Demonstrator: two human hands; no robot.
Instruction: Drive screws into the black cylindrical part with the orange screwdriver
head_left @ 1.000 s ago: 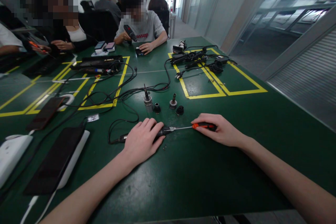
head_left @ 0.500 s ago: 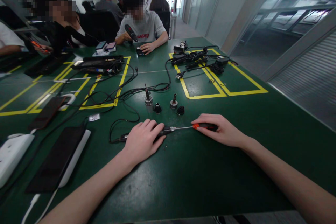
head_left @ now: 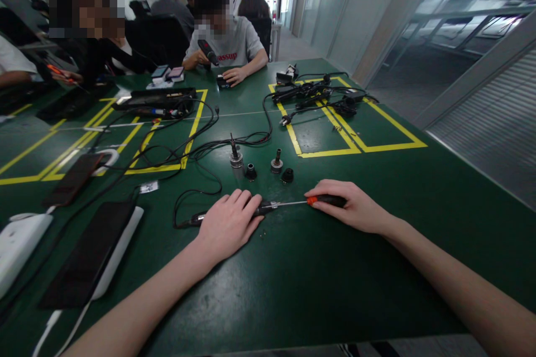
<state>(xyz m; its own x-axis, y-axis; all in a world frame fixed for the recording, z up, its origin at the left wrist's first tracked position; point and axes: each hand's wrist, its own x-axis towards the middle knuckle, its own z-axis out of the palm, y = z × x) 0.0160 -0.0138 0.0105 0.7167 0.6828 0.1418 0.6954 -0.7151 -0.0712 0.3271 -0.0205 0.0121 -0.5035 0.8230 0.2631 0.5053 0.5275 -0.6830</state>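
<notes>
Left hand point(head_left: 230, 217) wraps the tool point(head_left: 265, 209) on the tabletop point(head_left: 318, 284); at its three o'clock, right hand point(head_left: 349, 206) grips the screwdriver point(head_left: 312, 201), tip at the tool. Slanted pressure could make it slip; a nudge could scatter bits point(head_left: 262, 234) at four o'clock.

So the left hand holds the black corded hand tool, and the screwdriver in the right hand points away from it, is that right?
Not quite: the head view shows the screwdriver in the right hand pointing toward the black corded hand tool, reaching its metal front end. The left hand does hold that tool.
</notes>
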